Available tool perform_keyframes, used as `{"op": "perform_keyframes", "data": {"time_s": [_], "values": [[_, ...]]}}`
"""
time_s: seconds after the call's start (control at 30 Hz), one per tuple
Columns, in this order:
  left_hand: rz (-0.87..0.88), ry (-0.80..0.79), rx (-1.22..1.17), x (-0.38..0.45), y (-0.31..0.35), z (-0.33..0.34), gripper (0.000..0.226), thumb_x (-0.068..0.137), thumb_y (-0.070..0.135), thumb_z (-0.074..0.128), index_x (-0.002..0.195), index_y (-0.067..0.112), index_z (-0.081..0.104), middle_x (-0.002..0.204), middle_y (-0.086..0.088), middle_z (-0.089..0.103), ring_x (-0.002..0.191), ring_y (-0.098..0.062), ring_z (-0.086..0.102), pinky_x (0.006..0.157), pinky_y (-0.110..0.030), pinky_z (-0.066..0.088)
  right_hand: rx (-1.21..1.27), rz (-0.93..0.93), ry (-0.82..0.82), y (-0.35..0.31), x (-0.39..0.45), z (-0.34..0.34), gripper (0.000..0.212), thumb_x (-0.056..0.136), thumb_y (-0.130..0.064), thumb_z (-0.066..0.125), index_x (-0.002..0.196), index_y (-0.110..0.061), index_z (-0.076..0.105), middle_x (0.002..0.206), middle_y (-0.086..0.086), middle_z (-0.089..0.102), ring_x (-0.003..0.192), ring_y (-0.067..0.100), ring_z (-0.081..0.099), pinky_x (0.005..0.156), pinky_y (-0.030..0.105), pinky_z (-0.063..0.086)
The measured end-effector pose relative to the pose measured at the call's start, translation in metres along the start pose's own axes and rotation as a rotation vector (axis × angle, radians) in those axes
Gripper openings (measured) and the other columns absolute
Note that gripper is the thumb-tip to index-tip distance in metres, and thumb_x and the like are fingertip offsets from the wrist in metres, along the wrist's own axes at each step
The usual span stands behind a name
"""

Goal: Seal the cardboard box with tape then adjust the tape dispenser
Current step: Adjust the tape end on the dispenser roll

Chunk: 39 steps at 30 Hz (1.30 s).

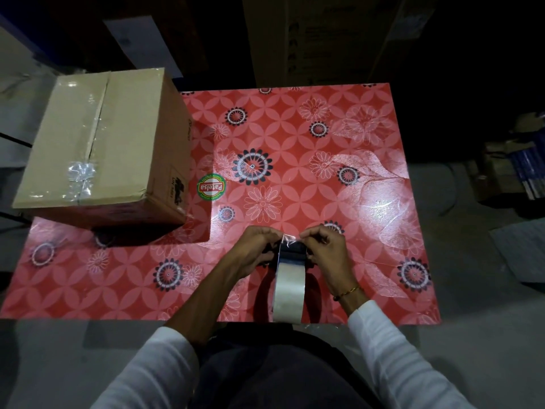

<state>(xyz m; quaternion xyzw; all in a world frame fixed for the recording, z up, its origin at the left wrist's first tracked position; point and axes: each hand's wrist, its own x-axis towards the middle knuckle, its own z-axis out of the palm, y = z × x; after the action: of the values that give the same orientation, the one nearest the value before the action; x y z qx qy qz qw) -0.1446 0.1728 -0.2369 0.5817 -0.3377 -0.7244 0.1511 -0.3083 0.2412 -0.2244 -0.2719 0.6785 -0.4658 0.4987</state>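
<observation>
Pinching the loose end of clear tape between them, both hands work at the near edge of the worktop: the left hand grips the dark tape dispenser from its side, while the right hand holds the tape end over its head. The tape roll points toward the person. Well apart, at the far left corner, stands the cardboard box, its top seam taped shut.

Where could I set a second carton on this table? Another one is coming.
The widest bare stretch of the red table is its far right part, beyond both hands and right of the cardboard box. A narrower strip lies near left, in front of the box. The near middle is crowded: left hand, right hand, tape dispenser.
</observation>
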Motion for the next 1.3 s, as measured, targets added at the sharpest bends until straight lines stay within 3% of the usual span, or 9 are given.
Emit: {"op": "perform_keyframes", "data": {"time_s": [0.2, 0.3, 0.47, 0.63, 0.77, 0.93, 1.07, 1.17, 1.3], "values": [[-0.013, 0.045, 0.008, -0.004, 0.007, 0.006, 0.018, 0.091, 0.005, 0.059, 0.075, 0.008, 0.068, 0.066, -0.004, 0.054, 0.063, -0.014, 0.051, 0.052, -0.025, 0.045, -0.046, -0.067, -0.021, 0.006, 0.000, -0.002, 0.021, 0.087, 0.009, 0.060, 0.077, -0.007, 0.070, 0.076, -0.011, 0.069, 0.077, 0.007, 0.063, 0.075, 0.041, 0.056], [-0.020, 0.049, -0.012, -0.007, 0.010, 0.009, 0.020, 0.092, 0.002, 0.057, 0.075, 0.007, 0.065, 0.062, -0.003, 0.050, 0.052, -0.009, 0.048, 0.041, -0.018, 0.041, -0.095, -0.093, -0.028, 0.009, 0.002, -0.002, 0.021, 0.085, 0.010, 0.059, 0.076, -0.005, 0.070, 0.074, -0.015, 0.069, 0.073, 0.001, 0.061, 0.072, 0.033, 0.053], [-0.028, 0.068, -0.025, -0.010, 0.012, 0.012, 0.020, 0.092, 0.000, 0.055, 0.076, 0.006, 0.065, 0.061, -0.004, 0.049, 0.051, -0.010, 0.046, 0.040, -0.017, 0.038, -0.143, -0.139, -0.023, 0.010, 0.003, -0.001, 0.023, 0.083, 0.012, 0.058, 0.076, -0.005, 0.072, 0.076, -0.007, 0.068, 0.069, -0.003, 0.060, 0.066, 0.014, 0.049], [-0.043, 0.090, -0.027, -0.009, 0.013, 0.014, 0.018, 0.092, 0.000, 0.056, 0.077, 0.005, 0.065, 0.061, -0.005, 0.048, 0.049, -0.011, 0.045, 0.039, -0.019, 0.038, -0.184, -0.208, -0.028, 0.008, 0.000, -0.002, 0.020, 0.082, 0.016, 0.056, 0.080, 0.004, 0.071, 0.081, 0.004, 0.068, 0.073, 0.001, 0.060, 0.070, 0.012, 0.048], [-0.050, 0.107, -0.013, -0.008, 0.011, 0.014, 0.011, 0.091, 0.002, 0.058, 0.092, 0.001, 0.069, 0.061, -0.002, 0.051, 0.055, -0.012, 0.047, 0.040, -0.018, 0.042, -0.158, -0.211, -0.028, 0.007, -0.003, -0.003, 0.018, 0.085, 0.013, 0.057, 0.081, 0.004, 0.071, 0.084, 0.004, 0.068, 0.075, -0.004, 0.060, 0.071, 0.011, 0.050], [-0.042, 0.026, -0.052, -0.007, 0.009, 0.012, 0.022, 0.091, 0.010, 0.056, 0.079, 0.006, 0.074, 0.061, -0.003, 0.056, 0.058, -0.014, 0.052, 0.060, -0.029, 0.050, -0.136, -0.187, 0.002, 0.007, -0.004, -0.003, 0.017, 0.086, 0.010, 0.059, 0.081, 0.000, 0.072, 0.082, 0.000, 0.069, 0.072, -0.005, 0.060, 0.070, 0.014, 0.050], [-0.037, -0.004, -0.058, -0.010, 0.009, 0.012, 0.031, 0.094, 0.028, 0.062, 0.093, 0.000, 0.074, 0.059, 0.005, 0.063, 0.058, -0.010, 0.059, 0.065, -0.030, 0.055, -0.121, -0.154, 0.017, 0.008, -0.004, -0.003, 0.015, 0.087, 0.007, 0.062, 0.082, -0.002, 0.073, 0.082, -0.003, 0.069, 0.074, -0.004, 0.061, 0.072, 0.018, 0.052], [-0.013, 0.012, -0.041, -0.012, 0.009, 0.015, 0.038, 0.090, 0.021, 0.070, 0.106, -0.013, 0.067, 0.068, -0.003, 0.066, 0.077, -0.021, 0.064, 0.092, -0.051, 0.055, -0.114, -0.145, 0.021, 0.007, -0.004, -0.002, 0.014, 0.087, 0.009, 0.061, 0.083, 0.001, 0.073, 0.082, 0.000, 0.069, 0.071, -0.004, 0.061, 0.070, 0.018, 0.053], [-0.001, 0.064, -0.023, -0.016, 0.012, 0.020, 0.022, 0.090, 0.012, 0.067, 0.100, -0.007, 0.067, 0.080, -0.014, 0.057, 0.087, -0.027, 0.055, 0.098, -0.055, 0.047, -0.145, -0.170, 0.024, 0.006, -0.004, -0.002, 0.013, 0.087, 0.009, 0.062, 0.084, 0.003, 0.073, 0.084, 0.005, 0.070, 0.072, -0.006, 0.061, 0.071, 0.014, 0.051]]}}
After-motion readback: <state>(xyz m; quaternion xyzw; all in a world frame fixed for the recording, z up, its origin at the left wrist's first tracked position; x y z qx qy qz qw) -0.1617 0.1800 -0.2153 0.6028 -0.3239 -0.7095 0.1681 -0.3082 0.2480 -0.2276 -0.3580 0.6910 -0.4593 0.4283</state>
